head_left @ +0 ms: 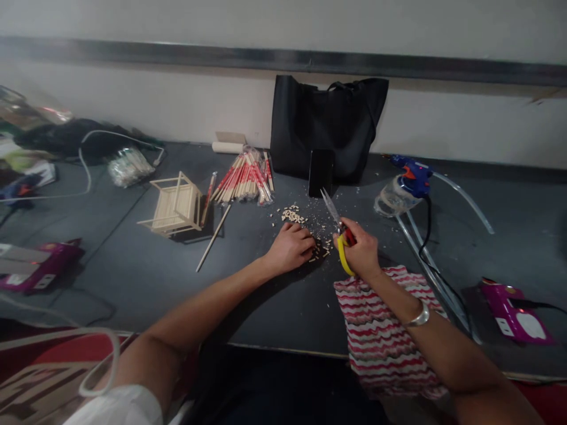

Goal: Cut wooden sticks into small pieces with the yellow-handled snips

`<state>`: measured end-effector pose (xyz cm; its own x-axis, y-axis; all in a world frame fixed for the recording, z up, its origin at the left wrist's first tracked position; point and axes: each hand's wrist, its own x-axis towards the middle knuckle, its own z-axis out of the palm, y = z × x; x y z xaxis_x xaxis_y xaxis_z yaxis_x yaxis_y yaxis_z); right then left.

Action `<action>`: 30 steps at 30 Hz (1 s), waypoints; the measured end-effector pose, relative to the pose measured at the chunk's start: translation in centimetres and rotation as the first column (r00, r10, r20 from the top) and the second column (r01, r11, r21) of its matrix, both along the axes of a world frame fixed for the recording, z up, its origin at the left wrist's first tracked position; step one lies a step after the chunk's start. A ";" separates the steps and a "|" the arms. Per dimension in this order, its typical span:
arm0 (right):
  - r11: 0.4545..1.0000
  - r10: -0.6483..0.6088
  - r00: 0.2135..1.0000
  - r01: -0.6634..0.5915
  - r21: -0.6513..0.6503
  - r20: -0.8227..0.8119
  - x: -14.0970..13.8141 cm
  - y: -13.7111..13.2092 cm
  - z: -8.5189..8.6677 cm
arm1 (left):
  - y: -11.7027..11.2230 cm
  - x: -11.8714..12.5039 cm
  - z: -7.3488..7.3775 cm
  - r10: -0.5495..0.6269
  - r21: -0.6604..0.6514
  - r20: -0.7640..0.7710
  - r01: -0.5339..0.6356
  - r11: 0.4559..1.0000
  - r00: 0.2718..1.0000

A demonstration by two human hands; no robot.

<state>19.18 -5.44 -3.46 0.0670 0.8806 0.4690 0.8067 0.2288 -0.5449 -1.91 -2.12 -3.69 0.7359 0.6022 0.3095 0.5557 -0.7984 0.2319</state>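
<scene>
My right hand (362, 248) is closed around the yellow and red handles of a pair of scissors (331, 208). The blades point away from me, slightly parted, over the grey table (274, 307). My left hand (290, 248) rests low on the table, its fingers curled together and their tips hidden. Short cut wooden stick pieces (292, 215) lie in a heap just beyond it, and more are scattered by its fingertips. A long thin stick (213, 238) lies to its left. Beyond that stands a small frame model made of sticks (172, 205).
Red-wrapped chopsticks (248, 177) lie in a pile at the back. A phone (321, 172) leans on a black bag (325, 127). To the right, a blue glue gun (410, 176) rests on a plastic jar (392, 199); striped cloth (381, 330) hangs over the front edge.
</scene>
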 end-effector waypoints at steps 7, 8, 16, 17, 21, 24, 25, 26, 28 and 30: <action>1.000 0.007 0.999 -0.007 0.003 -0.043 -0.1 0.0 0.1 | 0.1 -0.2 0.2 -0.049 0.050 -0.025 0.050 0.997 0.998; 1.000 0.009 0.999 -0.009 -0.003 -0.043 -0.1 0.0 0.2 | 0.1 -0.2 0.2 -0.050 0.055 -0.029 0.051 0.997 0.998; 1.000 0.010 1.000 -0.010 0.005 -0.030 -0.2 0.0 0.1 | -0.5 0.1 0.3 -0.041 0.043 -0.021 0.042 0.998 0.999; 1.000 0.012 1.000 -0.011 0.005 -0.027 -0.2 0.0 0.1 | -0.5 0.2 0.3 -0.038 0.032 -0.017 0.039 0.999 0.999; 1.000 0.015 1.000 -0.014 0.010 -0.021 -0.2 0.1 0.0 | -0.3 0.3 0.2 -0.045 -0.003 -0.001 0.045 0.999 0.999; 1.000 0.022 0.999 -0.021 0.014 -0.032 -0.2 0.1 -0.1 | 0.0 0.3 0.4 -0.010 -0.098 0.154 0.026 0.995 0.988; 1.000 0.027 0.999 -0.026 0.017 -0.037 -0.2 0.1 -0.1 | 0.1 0.3 0.5 0.032 -0.161 0.249 0.009 0.987 0.968; 0.999 0.034 0.999 -0.033 0.019 -0.042 -0.3 0.0 -0.1 | 0.2 0.3 0.8 0.095 -0.247 0.355 -0.005 0.969 0.930; 0.999 0.049 0.998 -0.048 0.020 -0.043 -0.4 -0.1 0.0 | 0.5 0.4 1.3 0.271 -0.470 0.546 0.022 0.882 0.793; 0.997 0.070 0.997 -0.068 0.030 -0.042 -0.6 -0.3 0.0 | 0.8 0.6 2.0 0.462 -0.664 0.642 0.142 0.734 0.612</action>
